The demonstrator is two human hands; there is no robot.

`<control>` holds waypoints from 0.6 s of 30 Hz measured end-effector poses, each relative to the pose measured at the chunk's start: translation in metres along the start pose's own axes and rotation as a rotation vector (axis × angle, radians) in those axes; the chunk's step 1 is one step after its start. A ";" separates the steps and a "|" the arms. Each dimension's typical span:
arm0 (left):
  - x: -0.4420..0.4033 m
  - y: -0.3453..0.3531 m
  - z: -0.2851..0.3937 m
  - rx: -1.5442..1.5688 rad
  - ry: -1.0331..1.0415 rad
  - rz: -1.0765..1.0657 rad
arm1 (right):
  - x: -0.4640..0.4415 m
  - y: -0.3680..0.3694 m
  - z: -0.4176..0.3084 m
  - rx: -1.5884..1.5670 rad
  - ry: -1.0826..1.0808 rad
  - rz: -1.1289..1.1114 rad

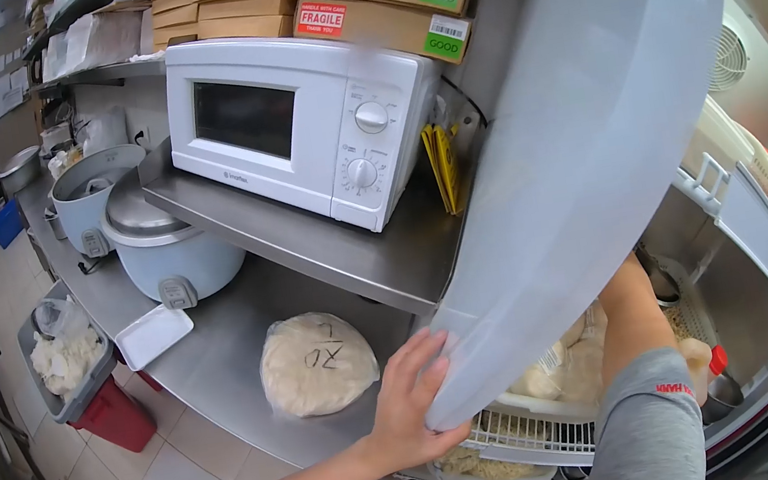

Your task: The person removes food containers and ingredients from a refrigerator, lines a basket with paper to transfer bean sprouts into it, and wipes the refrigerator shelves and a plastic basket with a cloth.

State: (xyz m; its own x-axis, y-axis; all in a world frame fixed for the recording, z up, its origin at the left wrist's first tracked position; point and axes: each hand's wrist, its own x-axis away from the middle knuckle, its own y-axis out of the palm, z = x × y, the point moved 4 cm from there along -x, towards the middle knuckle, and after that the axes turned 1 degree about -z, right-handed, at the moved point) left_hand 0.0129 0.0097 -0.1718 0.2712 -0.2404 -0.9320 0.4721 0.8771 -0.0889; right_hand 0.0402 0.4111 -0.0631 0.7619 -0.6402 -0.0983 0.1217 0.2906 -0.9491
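1. The big white panel (578, 141) slants up across my view, its lower corner in my grasp; it seems lifted or swung out, not settled, and I can't tell whether it's hinged.
2. The steel counter (215, 370) runs along to my left, below the microwave (287, 125).
3. Past the panel, pale wrapped bundles (576, 360) sit above a wire rack (531, 429), partly hidden.
4. One round, marked bag (318, 364) lies on the counter near my left hand (413, 400), unheld and outside the rack.
5. My left fingers are curled round the panel's corner; my right forearm (636, 317) reaches behind it, fingers hidden, so I can't tell their state.
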 end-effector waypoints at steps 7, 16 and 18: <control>0.001 -0.001 -0.002 0.024 -0.002 -0.010 | -0.003 0.002 0.008 0.010 0.018 -0.017; -0.001 0.001 0.000 0.045 0.001 -0.024 | -0.019 -0.026 0.010 0.039 -0.028 0.049; -0.003 0.000 0.001 -0.027 -0.073 -0.067 | -0.028 -0.047 0.005 0.042 -0.061 0.100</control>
State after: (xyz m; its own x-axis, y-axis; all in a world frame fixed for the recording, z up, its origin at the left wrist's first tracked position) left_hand 0.0130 0.0106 -0.1689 0.3005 -0.3275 -0.8958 0.4689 0.8686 -0.1603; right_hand 0.0163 0.4195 -0.0143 0.8088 -0.5622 -0.1725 0.0683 0.3811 -0.9220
